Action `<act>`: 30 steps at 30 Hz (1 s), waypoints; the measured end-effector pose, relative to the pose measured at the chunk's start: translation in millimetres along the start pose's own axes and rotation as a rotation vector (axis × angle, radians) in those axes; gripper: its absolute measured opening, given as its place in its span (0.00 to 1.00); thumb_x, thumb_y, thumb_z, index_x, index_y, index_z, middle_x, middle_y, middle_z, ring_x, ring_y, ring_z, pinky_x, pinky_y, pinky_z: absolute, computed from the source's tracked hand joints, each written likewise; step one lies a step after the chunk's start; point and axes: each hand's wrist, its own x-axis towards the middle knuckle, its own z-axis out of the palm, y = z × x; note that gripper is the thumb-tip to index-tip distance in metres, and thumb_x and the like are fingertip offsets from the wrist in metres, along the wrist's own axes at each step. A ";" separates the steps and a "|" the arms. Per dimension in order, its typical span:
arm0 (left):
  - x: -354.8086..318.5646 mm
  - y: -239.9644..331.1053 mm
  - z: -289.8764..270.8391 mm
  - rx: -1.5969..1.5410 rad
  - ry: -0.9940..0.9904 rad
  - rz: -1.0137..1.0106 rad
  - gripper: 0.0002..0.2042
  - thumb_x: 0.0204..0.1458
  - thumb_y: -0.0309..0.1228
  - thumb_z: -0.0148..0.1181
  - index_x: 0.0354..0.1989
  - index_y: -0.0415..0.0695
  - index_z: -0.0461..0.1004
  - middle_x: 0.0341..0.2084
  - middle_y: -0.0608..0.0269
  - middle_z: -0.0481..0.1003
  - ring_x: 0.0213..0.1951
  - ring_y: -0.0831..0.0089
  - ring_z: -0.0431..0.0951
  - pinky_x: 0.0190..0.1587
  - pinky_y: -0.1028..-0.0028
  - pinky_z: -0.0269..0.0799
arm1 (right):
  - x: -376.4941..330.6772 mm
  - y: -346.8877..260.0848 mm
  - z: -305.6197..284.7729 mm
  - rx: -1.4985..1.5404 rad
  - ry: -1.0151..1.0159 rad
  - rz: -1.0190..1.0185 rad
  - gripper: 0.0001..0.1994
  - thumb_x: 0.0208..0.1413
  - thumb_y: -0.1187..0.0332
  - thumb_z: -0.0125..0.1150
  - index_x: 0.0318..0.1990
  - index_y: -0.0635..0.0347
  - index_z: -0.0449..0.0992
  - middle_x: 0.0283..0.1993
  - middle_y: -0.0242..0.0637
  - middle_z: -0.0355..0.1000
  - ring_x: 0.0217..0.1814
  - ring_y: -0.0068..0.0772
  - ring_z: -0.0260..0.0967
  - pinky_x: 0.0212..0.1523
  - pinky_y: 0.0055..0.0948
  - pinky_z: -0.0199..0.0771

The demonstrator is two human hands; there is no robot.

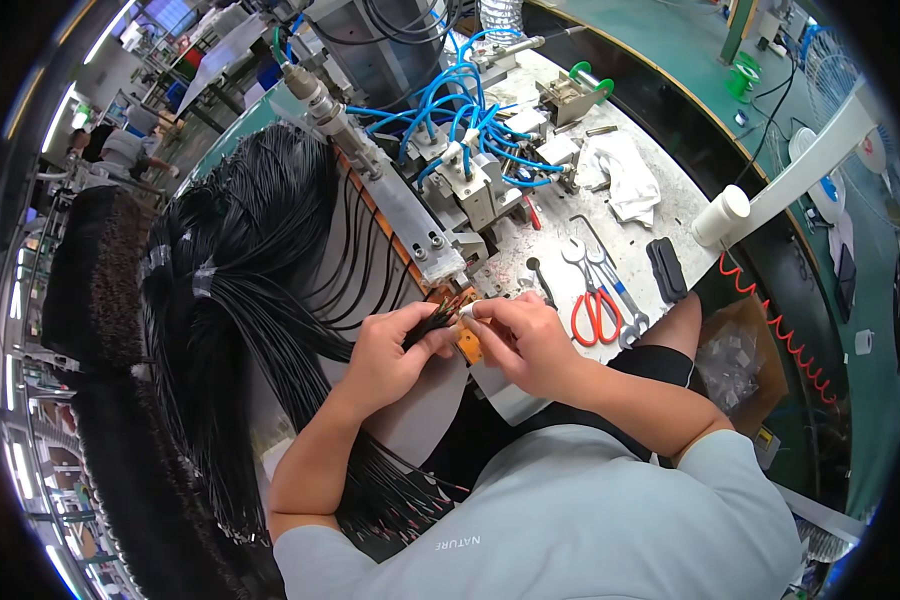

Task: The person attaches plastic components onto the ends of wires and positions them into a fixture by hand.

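Observation:
My left hand is closed round the ends of several thin black cables, thumb and fingers pressed together. Fine coloured wire ends stick out beyond its fingertips. Close beside it, my right hand pinches at these wire ends, and something small and white shows at its fingertips, too small to name. Both hands are just in front of an orange block at the near end of a metal machine arm. From the left hand the cables run back to a large black cable bundle.
Blue air hoses crowd the machine behind my hands. To the right lie red-handled scissors, wrenches, a black case and a white cloth. A white lamp post stands at the table's right edge. A cardboard box sits below.

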 end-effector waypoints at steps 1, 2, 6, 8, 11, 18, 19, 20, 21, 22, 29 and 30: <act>0.3 -0.7 0.1 -0.032 -0.009 -0.012 0.08 0.56 0.22 0.59 0.43 0.34 0.75 0.27 0.61 0.81 0.26 0.76 0.80 0.32 0.76 0.74 | 0.3 -2.2 -1.2 0.022 -0.010 0.022 0.05 0.57 0.73 0.62 0.40 0.59 0.75 0.18 0.27 0.72 0.20 0.26 0.67 0.36 0.28 0.59; 0.7 -1.5 0.2 -0.064 -0.019 -0.023 0.08 0.56 0.22 0.59 0.43 0.34 0.75 0.28 0.60 0.81 0.27 0.76 0.81 0.32 0.76 0.74 | 0.6 -4.3 -2.3 0.044 -0.021 0.043 0.05 0.57 0.72 0.61 0.40 0.59 0.74 0.18 0.28 0.72 0.21 0.29 0.69 0.37 0.29 0.59; 0.1 2.6 -1.4 -0.064 -0.041 -0.052 0.08 0.56 0.23 0.59 0.44 0.35 0.75 0.27 0.61 0.81 0.26 0.77 0.80 0.32 0.77 0.73 | 0.7 -5.3 2.0 0.050 0.009 0.027 0.04 0.58 0.73 0.61 0.40 0.60 0.75 0.17 0.27 0.73 0.19 0.24 0.67 0.37 0.27 0.59; -0.2 4.5 -2.5 -0.049 -0.048 -0.061 0.08 0.56 0.23 0.59 0.44 0.35 0.75 0.26 0.61 0.80 0.26 0.78 0.80 0.31 0.77 0.73 | 0.9 -5.7 2.8 0.042 0.029 0.008 0.04 0.58 0.74 0.60 0.40 0.60 0.75 0.17 0.26 0.73 0.18 0.20 0.66 0.37 0.26 0.59; -0.3 5.7 -3.2 -0.109 -0.070 -0.163 0.08 0.57 0.25 0.61 0.43 0.37 0.75 0.26 0.65 0.78 0.26 0.80 0.77 0.33 0.79 0.72 | 3.0 -10.5 -1.5 0.089 -0.057 0.096 0.04 0.59 0.73 0.59 0.41 0.62 0.75 0.18 0.28 0.73 0.18 0.22 0.67 0.38 0.27 0.62; -0.5 7.9 -6.8 -0.416 -0.071 -0.290 0.06 0.56 0.26 0.64 0.39 0.38 0.76 0.29 0.68 0.77 0.30 0.82 0.75 0.37 0.80 0.71 | 9.7 -20.9 -10.1 0.563 -0.219 0.513 0.07 0.60 0.71 0.59 0.41 0.65 0.72 0.25 0.33 0.74 0.22 0.28 0.68 0.42 0.31 0.65; -0.6 8.5 -8.0 -0.458 -0.080 -0.300 0.06 0.55 0.26 0.64 0.39 0.38 0.76 0.30 0.69 0.77 0.31 0.82 0.75 0.38 0.80 0.71 | 9.8 -20.5 -11.5 0.606 -0.246 0.523 0.08 0.60 0.70 0.60 0.41 0.65 0.72 0.26 0.34 0.73 0.23 0.29 0.69 0.42 0.32 0.66; -0.5 9.1 -8.8 -0.458 -0.079 -0.299 0.06 0.55 0.26 0.64 0.39 0.38 0.76 0.30 0.69 0.77 0.31 0.82 0.75 0.38 0.80 0.71 | 10.2 -19.2 -13.0 0.606 -0.246 0.522 0.08 0.60 0.70 0.60 0.41 0.65 0.72 0.26 0.34 0.73 0.23 0.29 0.69 0.42 0.32 0.66; -0.4 9.7 -9.5 -0.472 -0.085 -0.298 0.06 0.55 0.26 0.64 0.38 0.37 0.76 0.30 0.68 0.77 0.31 0.82 0.75 0.39 0.81 0.71 | 10.9 -16.9 -14.7 0.432 -0.207 0.343 0.07 0.60 0.70 0.60 0.40 0.65 0.71 0.27 0.33 0.72 0.24 0.30 0.68 0.42 0.32 0.66; -0.5 10.2 -10.2 -0.486 -0.090 -0.298 0.06 0.55 0.26 0.65 0.37 0.37 0.76 0.30 0.68 0.77 0.32 0.82 0.75 0.39 0.81 0.71 | 11.8 -14.4 -15.9 0.258 -0.168 0.165 0.07 0.60 0.70 0.60 0.39 0.64 0.71 0.27 0.33 0.71 0.25 0.30 0.68 0.42 0.33 0.66; -5.7 13.9 -6.5 -0.234 0.052 -0.111 0.09 0.52 0.23 0.65 0.40 0.35 0.77 0.29 0.63 0.79 0.31 0.79 0.77 0.38 0.78 0.73 | 19.6 -2.6 -5.2 -0.220 0.024 -0.286 0.06 0.59 0.70 0.61 0.36 0.62 0.71 0.25 0.30 0.67 0.27 0.31 0.65 0.39 0.31 0.65; -7.1 18.9 -4.5 0.033 0.197 0.094 0.09 0.52 0.22 0.65 0.41 0.35 0.78 0.29 0.62 0.79 0.31 0.78 0.78 0.38 0.77 0.74 | 18.3 1.0 -4.4 -0.267 0.072 -0.298 0.06 0.60 0.70 0.61 0.36 0.62 0.71 0.25 0.29 0.68 0.27 0.28 0.65 0.37 0.30 0.64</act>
